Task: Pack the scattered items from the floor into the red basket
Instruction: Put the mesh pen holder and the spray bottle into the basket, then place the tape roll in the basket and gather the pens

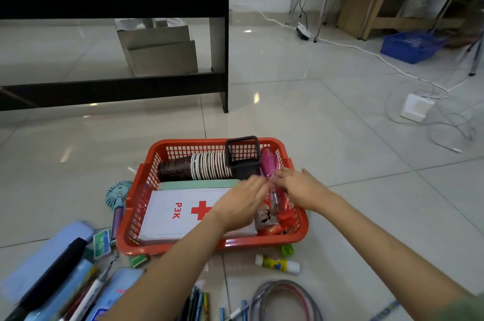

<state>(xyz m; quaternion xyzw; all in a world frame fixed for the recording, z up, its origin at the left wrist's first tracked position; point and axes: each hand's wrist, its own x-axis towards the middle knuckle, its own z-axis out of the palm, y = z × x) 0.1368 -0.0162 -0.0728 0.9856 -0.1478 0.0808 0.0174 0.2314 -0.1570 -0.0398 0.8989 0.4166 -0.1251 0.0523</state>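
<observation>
The red basket (136,239) sits on the tiled floor in front of me. Inside lie a white first-aid box (178,216) marked P3K, a stack of paper cups (199,167), a black mesh pen holder (242,158), a pink hairbrush (269,163) and red wrapped snacks (285,221). My left hand (239,205) hovers over the box, fingers reaching toward the hairbrush. My right hand (301,187) rests at the brush's handle, fingers spread. Whether either hand grips the brush is blurred. A glue stick (277,264) lies on the floor before the basket.
On the floor to the left lie a teal hand fan (117,195), card packs (100,244), pencil cases and pens (86,292). Pens and a coiled cable (285,294) lie near me. A black table frame (225,58) stands behind, and a white power adapter (416,108) with cords at right.
</observation>
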